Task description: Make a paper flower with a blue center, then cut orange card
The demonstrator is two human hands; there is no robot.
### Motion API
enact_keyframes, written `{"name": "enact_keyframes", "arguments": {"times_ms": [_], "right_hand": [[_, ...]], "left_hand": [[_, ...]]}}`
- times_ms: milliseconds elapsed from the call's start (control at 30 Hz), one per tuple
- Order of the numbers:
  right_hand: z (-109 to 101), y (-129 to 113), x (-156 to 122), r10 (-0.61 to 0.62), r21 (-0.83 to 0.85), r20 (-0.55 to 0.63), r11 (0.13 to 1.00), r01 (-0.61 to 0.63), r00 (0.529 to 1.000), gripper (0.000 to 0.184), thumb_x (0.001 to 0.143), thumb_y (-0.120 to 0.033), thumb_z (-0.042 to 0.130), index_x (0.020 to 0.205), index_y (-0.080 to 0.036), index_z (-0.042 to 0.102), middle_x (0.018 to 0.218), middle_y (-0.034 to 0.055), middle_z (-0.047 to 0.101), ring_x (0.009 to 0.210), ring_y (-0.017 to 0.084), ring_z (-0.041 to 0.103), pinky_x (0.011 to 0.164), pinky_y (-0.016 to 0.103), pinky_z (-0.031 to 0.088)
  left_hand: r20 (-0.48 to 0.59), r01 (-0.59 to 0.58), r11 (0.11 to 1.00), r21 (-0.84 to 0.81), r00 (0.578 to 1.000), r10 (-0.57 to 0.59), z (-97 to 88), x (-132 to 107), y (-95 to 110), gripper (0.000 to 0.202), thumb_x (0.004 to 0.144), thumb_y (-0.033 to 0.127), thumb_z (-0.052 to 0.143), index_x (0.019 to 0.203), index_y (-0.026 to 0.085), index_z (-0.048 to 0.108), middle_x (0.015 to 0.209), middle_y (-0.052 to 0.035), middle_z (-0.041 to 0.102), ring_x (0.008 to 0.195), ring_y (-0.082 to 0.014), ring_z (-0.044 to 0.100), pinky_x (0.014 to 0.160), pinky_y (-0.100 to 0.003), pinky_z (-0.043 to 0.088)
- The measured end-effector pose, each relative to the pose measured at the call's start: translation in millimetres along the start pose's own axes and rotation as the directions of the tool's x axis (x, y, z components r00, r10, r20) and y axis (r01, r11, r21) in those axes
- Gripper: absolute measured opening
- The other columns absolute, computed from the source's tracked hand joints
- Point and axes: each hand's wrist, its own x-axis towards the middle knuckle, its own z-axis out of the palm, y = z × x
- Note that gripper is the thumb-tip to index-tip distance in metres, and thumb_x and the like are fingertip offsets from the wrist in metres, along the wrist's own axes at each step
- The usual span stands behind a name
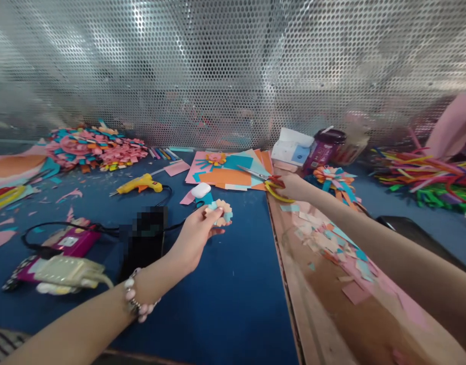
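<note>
My left hand (198,230) pinches a small paper flower (222,213) with peach and light blue petals, held above the blue table. Farther right, my right hand (291,187) reaches across and has its fingers on the handles of a pair of scissors (269,183). Those handles are red and yellow, and the open metal blades point left over coloured paper sheets (225,177). My right fingertips are partly hidden behind the handles. A finished orange and pink paper flower (216,159) lies on the sheets. Just beyond my left hand sits a white earbud case (201,190).
A yellow glue gun (141,184), a dark phone (145,238) and a power strip with a charger (67,271) are at left. Paper flowers (92,147) are heaped behind. Paper scraps (327,238) cover the brown board. A purple jar (326,149) and pipe cleaners (423,172) stand right.
</note>
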Motion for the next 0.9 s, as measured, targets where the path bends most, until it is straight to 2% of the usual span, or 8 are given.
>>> {"name": "enact_keyframes", "arguments": {"times_ms": [133, 333, 500, 567, 633, 700, 767, 900], "right_hand": [[4.0, 4.6, 20.6, 0.099, -0.045, 0.027, 0.994, -0.098, 0.995, 0.034, 0.083, -0.034, 0.057, 0.101, -0.008, 0.069, 0.089, 0.0167, 0.072, 0.087, 0.028, 0.066, 0.075, 0.031, 0.044], [-12.2, -1.2, 13.4, 0.143, -0.054, -0.031, 0.988, -0.144, 0.989, 0.038, 0.085, -0.039, 0.057, 0.099, -0.004, 0.067, 0.107, 0.0233, 0.065, 0.098, 0.032, 0.061, 0.079, 0.034, 0.044], [-35.6, -12.3, -17.6, 0.337, 0.281, -0.176, 0.918, -0.281, 0.925, 0.037, 0.078, -0.04, 0.068, 0.101, -0.012, 0.064, 0.098, 0.0146, 0.063, 0.081, 0.025, 0.061, 0.067, 0.032, 0.045], [-42.0, -18.5, -39.0, 0.386, 0.609, -0.084, 0.75, -0.26, 0.919, 0.029, 0.079, -0.044, 0.067, 0.086, -0.016, 0.064, 0.075, 0.006, 0.06, 0.065, 0.019, 0.056, 0.056, 0.028, 0.042], [-44.4, -26.7, -63.7, 0.331, 0.889, 0.119, 0.384, -0.249, 0.936, 0.03, 0.08, -0.048, 0.066, 0.081, -0.018, 0.061, 0.068, 0.0029, 0.056, 0.056, 0.014, 0.051, 0.047, 0.024, 0.039], [-43.4, -37.5, -89.0, 0.319, 0.946, 0.295, 0.034, -0.322, 0.901, 0.028, 0.076, -0.044, 0.07, 0.074, -0.019, 0.058, 0.064, 0.0015, 0.053, 0.049, 0.011, 0.046, 0.038, 0.021, 0.032], [-40.2, -49.9, -112.2, 0.26, 0.89, 0.451, -0.204, -0.408, 0.854, 0.02, 0.078, -0.038, 0.067, 0.08, -0.019, 0.061, 0.07, 0.0031, 0.057, 0.05, 0.01, 0.049, 0.036, 0.019, 0.035], [-29.2, -73.5, -143.7, 0.05, 0.785, 0.524, -0.415, -0.46, 0.85, 0.027, 0.072, -0.03, 0.074, 0.094, -0.016, 0.067, 0.076, 0.0025, 0.059, 0.052, 0.008, 0.052, 0.04, 0.015, 0.042]], "left_hand": [[0.024, -0.011, 0.999, 0.039, 1.0, 0.01, 0.9, -0.8, 1.2, 0.029, 0.082, 0.039, 0.069, 0.097, 0.015, 0.065, 0.096, -0.008, 0.068, 0.084, -0.0179, 0.066, 0.071, -0.029, 0.049], [0.042, -0.031, 0.999, 0.032, 0.999, 0.03, 1.1, -0.2, 2.9, 0.03, 0.081, 0.036, 0.071, 0.101, 0.014, 0.065, 0.104, -0.0094, 0.067, 0.088, -0.019, 0.065, 0.073, -0.03, 0.05], [0.039, -0.03, 0.999, -0.017, 0.999, 0.03, -0.8, -0.3, 1.2, 0.03, 0.079, 0.033, 0.073, 0.099, 0.013, 0.065, 0.102, -0.0091, 0.066, 0.088, -0.0181, 0.064, 0.073, -0.03, 0.051], [0.044, -0.037, 0.999, -0.04, 0.998, 0.039, -1.0, -1.0, 0.9, 0.027, 0.078, 0.031, 0.074, 0.096, 0.013, 0.065, 0.099, -0.0082, 0.066, 0.088, -0.0176, 0.064, 0.074, -0.029, 0.051], [0.044, -0.045, 0.997, -0.066, 0.998, 0.048, -0.7, -1.4, 0.8, 0.024, 0.078, 0.029, 0.074, 0.093, 0.013, 0.064, 0.094, -0.0067, 0.065, 0.086, -0.0164, 0.063, 0.076, -0.03, 0.052], [0.043, -0.042, 0.995, -0.089, 0.998, 0.046, -0.2, -1.2, 0.7, 0.022, 0.077, 0.026, 0.074, 0.091, 0.013, 0.064, 0.088, -0.0049, 0.064, 0.083, -0.0149, 0.063, 0.08, -0.031, 0.052], [0.05, -0.027, 0.995, -0.097, 0.998, 0.032, 0.3, -0.9, 0.3, 0.022, 0.077, 0.024, 0.074, 0.092, 0.013, 0.064, 0.088, -0.0044, 0.064, 0.082, -0.0147, 0.063, 0.085, -0.033, 0.052], [0.063, 0.007, 0.995, -0.1, 0.998, -0.001, 1.5, -1.5, -1.2, 0.021, 0.077, 0.02, 0.074, 0.094, 0.014, 0.063, 0.096, -0.0053, 0.066, 0.092, -0.019, 0.067, 0.09, -0.034, 0.051]]}}
